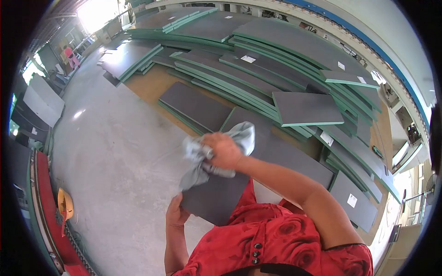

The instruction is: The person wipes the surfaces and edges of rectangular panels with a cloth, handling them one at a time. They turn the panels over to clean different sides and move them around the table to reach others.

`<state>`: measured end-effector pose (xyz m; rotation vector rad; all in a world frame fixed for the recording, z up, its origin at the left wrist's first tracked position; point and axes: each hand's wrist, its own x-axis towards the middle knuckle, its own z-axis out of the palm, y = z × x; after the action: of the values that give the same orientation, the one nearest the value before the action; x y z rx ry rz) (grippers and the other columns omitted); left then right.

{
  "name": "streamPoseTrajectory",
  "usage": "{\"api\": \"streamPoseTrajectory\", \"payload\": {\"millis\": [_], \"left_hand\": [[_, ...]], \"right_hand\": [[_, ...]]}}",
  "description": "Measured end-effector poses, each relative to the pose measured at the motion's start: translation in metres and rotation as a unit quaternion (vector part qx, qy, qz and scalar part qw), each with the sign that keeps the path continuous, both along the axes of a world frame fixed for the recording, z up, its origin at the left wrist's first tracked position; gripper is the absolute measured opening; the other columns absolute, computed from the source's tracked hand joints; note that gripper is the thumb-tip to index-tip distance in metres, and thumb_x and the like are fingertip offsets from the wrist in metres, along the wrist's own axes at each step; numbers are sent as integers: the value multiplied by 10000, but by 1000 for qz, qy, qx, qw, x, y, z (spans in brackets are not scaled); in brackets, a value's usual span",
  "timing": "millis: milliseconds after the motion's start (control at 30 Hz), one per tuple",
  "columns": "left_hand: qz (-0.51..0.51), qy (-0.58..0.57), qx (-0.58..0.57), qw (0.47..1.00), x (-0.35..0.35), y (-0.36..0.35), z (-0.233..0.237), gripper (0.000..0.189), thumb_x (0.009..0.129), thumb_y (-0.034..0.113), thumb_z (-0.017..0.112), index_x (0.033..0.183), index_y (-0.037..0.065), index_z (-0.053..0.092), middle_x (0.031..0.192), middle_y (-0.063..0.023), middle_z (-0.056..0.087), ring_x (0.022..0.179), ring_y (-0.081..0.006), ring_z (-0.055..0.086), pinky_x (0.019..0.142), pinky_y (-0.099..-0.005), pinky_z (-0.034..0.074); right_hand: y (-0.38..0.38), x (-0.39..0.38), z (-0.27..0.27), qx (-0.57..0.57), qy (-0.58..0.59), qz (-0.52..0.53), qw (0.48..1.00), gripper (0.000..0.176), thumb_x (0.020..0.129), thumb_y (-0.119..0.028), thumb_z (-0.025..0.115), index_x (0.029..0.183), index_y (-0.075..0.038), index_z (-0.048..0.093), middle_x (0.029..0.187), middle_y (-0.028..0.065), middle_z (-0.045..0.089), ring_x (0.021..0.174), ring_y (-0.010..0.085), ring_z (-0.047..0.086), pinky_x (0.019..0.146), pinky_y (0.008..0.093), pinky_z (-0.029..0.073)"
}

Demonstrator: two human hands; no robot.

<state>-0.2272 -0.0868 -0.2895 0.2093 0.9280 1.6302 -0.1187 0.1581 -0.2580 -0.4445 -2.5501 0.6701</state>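
Observation:
A dark grey panel is tilted in front of my red flowered clothing. My left hand grips its left edge near the lower corner, with the fingers partly hidden behind it. Bunched in my right hand is a light grey-blue cloth, which hangs over the upper part of the panel. Part of the cloth and the hand are blurred. Beyond the cloth, more dark boards with green edges lie on a brown surface.
Stacks of green-edged panels spread across the brown base. Grey floor lies to the left, beside a red rail and a yellow container. Another person is far back at left. A blue-and-white machine beam spans the upper right.

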Motion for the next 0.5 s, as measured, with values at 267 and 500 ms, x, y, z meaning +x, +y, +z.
{"api": "streamPoseTrajectory", "payload": {"millis": [267,500], "left_hand": [[32,43,-40,998,-3,0,-7,383,874,285,526,1042,-55,586,860,-109,645,709,-222,630,574,-347,507],[96,59,-75,991,-5,8,-11,379,862,315,529,1027,-17,607,901,-81,651,805,-204,625,713,-335,501]], "right_hand": [[96,20,-21,-25,4,-247,969,538,721,-232,672,1234,-151,531,1196,104,548,1169,309,457,979,406,396],[129,44,-11,-112,-56,-396,910,513,705,-241,692,1185,-132,549,1178,103,553,1146,312,481,964,415,410]]}}
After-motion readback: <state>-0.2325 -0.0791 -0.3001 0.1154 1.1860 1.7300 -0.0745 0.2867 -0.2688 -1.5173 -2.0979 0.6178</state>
